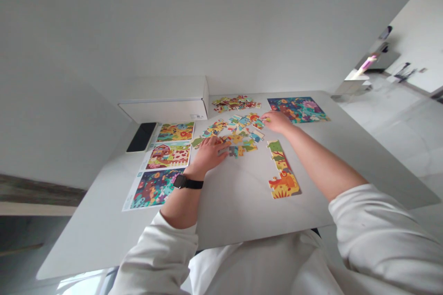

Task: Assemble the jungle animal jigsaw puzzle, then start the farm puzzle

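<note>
Loose jigsaw pieces (237,138) lie in a scattered heap in the middle of the white table. My left hand (210,153), with a black watch (183,181) on its wrist, rests on the near left side of this heap, its fingers stretched over several pieces. At the heap's right edge, the fingertips of my right hand (278,122) are pinched on a small puzzle piece (267,120), mostly hidden by the fingers. A joined strip of puzzle (279,159), with a green top and an orange lion at its lower end, lies nearer to me on the right.
Three printed picture sheets (168,155) lie in a column on the left, beside a black phone (141,137). Behind them stands a white box (166,107). A second pile of pieces (235,103) is at the back, and a finished dark blue puzzle (304,109) at the back right.
</note>
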A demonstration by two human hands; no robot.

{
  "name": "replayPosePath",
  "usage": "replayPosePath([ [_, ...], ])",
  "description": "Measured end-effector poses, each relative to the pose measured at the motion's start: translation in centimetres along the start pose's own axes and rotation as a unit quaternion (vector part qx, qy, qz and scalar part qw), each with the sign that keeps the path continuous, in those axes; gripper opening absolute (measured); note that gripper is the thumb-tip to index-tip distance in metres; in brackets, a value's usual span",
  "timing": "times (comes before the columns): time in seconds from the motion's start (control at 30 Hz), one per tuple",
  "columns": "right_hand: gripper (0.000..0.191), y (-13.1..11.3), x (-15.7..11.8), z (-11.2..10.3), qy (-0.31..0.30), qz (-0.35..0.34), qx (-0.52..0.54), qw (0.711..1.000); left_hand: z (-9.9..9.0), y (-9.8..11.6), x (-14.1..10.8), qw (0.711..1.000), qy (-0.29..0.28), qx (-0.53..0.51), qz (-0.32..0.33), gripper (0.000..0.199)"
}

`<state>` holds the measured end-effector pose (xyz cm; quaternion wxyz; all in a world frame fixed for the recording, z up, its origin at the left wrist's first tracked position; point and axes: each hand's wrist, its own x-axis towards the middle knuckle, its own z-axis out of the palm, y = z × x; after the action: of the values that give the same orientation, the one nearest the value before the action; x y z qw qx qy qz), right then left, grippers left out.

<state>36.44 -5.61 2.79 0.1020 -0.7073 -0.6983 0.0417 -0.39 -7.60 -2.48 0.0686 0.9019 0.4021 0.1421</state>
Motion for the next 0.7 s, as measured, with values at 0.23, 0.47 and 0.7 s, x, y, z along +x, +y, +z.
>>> replayPosePath([
  [0.23,0.028,-1.0,-0.6,1.1,-0.029,-0.007,-0.004,1.000,-0.4,0.5,0.0,1.000,0.015,-0.002,0.000,0.040],
  [0.47,0.013,-5.2,-0.2,3.1,-0.021,-0.038,0.020,0.999,0.0,3.5,0.1,0.990,0.000,-0.074,0.119,0.040],
  [0.7,0.014,-7.6,-0.5,3.6,-0.039,-0.043,0.010,0.998,1.1,3.9,-0.3,0.994,-0.037,-0.043,0.092,0.054],
])
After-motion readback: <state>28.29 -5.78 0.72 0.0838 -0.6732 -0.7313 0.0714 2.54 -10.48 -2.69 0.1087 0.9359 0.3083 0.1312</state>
